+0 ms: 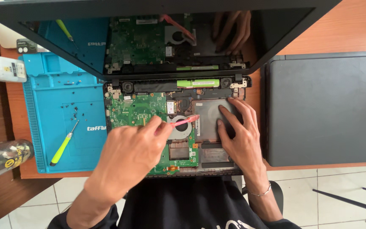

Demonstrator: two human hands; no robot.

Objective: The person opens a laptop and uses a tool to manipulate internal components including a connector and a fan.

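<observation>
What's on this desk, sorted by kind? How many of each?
Opened laptop with its green circuit board bare: 1
Closed grey laptop: 1
Blue work mat: 1
Yellow-handled screwdriver: 1
Pink tool in the left hand: 1
Bottles: 2, white and clear
Total: 7
The right hand rests flat inside the laptop.

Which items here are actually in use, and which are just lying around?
In use:
- opened laptop, circuit board and fan bared
- pink tool, held in the left hand over the fan
- right hand, flat on the laptop's metal plate

Lying about:
- yellow-green screwdriver and loose screws on the blue mat
- closed grey laptop
- glass jar
- white bottle
</observation>
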